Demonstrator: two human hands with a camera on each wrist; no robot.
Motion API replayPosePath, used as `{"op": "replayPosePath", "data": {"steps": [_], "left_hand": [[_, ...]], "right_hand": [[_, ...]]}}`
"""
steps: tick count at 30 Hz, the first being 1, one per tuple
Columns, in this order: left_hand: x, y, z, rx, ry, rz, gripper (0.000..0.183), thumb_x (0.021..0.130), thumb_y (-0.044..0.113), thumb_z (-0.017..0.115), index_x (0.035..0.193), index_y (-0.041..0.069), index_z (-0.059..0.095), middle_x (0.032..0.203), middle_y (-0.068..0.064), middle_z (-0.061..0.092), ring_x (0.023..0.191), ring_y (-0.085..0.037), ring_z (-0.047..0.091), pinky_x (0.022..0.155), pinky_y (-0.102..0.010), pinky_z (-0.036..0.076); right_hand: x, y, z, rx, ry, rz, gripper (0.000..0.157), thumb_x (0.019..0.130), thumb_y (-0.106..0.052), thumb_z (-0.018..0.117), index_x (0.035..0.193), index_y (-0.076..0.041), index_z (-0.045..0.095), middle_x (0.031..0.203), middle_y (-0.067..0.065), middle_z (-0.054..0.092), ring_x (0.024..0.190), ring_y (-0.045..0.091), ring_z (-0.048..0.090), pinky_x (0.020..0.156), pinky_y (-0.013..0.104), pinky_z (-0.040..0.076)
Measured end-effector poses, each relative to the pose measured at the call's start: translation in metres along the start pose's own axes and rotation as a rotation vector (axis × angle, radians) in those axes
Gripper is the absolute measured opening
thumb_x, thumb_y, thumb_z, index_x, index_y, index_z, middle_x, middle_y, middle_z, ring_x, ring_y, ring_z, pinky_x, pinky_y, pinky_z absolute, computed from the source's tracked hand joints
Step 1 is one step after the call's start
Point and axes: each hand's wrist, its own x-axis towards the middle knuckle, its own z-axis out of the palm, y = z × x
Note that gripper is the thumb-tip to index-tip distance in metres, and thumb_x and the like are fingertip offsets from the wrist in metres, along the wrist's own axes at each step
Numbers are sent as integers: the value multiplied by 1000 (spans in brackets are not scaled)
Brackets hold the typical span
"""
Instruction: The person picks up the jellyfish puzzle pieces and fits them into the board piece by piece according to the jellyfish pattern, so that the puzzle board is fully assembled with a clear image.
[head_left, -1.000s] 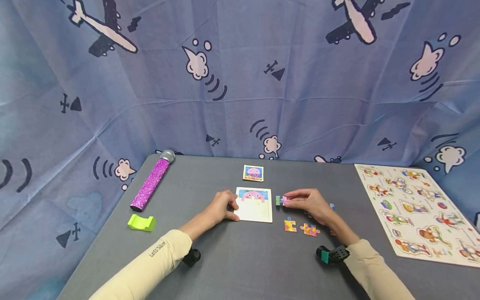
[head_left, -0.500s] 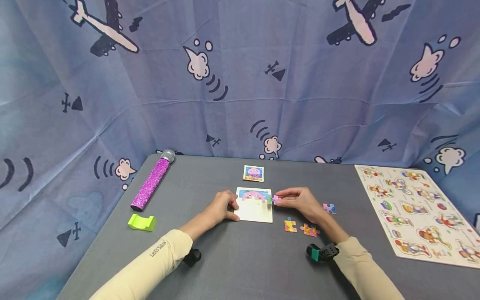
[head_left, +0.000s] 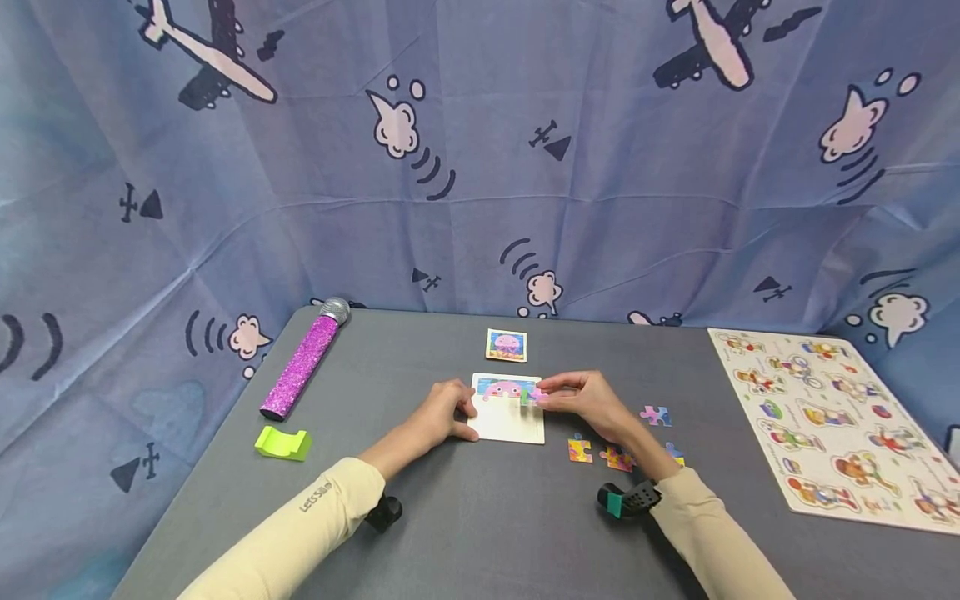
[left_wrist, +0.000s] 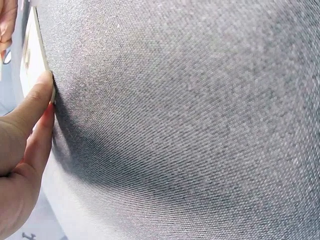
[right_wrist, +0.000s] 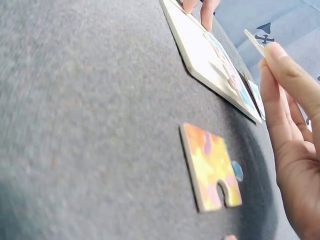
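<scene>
While the left hand (head_left: 441,413) grips the tray (head_left: 504,423), right hand (head_left: 583,397) pinching a puzzle piece (head_left: 531,397) above.

Through my remote feeds I count two hands, one left hand (head_left: 442,412) and one right hand (head_left: 588,404). I see five separate puzzle pieces: one held puzzle piece (head_left: 533,397) and four loose puzzle pieces (head_left: 580,451), one partly hidden. There is one puzzle tray (head_left: 510,423), one small picture card (head_left: 506,345) at the far side, one large board (head_left: 843,440) to the right, and, at left, one microphone (head_left: 303,367) and one green block (head_left: 283,444).
</scene>
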Motion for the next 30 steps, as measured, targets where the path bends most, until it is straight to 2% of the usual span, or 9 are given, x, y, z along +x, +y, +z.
{"op": "replayPosePath", "data": {"steps": [2,6,15,19,30], "left_hand": [[0,6,-2,1,-12,-49,27,58,2,89,74,-4,68,86,-14,63,99,-34,64,82,-35,53],[0,10,-2,26,-16,-84,27,58,2,89,75,-4,69,88,-14,63,100,-33,64,84,-35,52],[-1,10,-3,41,-12,-77,27,58,3,89,75,-4,69,94,-19,65,95,-33,64,82,-33,52],[-1,11,-3,40,-18,-99,27,60,4,89,75,-5,69,99,-21,65,94,-33,63,83,-35,52],[-2,12,-4,49,-12,-94,27,59,3,89,75,-5,68,98,-22,65,93,-33,63,83,-35,51]], "right_hand": [[1,0,2,8,-1,-10,39,80,-7,77,112,11,64,112,19,66,90,11,67,79,25,54],[3,-1,8,37,-13,-22,38,79,-4,76,112,12,64,112,19,66,89,11,68,78,27,55],[9,-4,24,70,-32,-15,38,78,-2,77,111,11,65,110,16,67,86,12,67,79,27,54],[10,-3,32,117,-35,-29,38,79,2,74,113,14,62,112,23,65,85,10,67,78,24,53],[13,2,53,65,45,-115,32,79,4,74,107,13,65,102,25,68,84,6,67,71,18,52]]}}
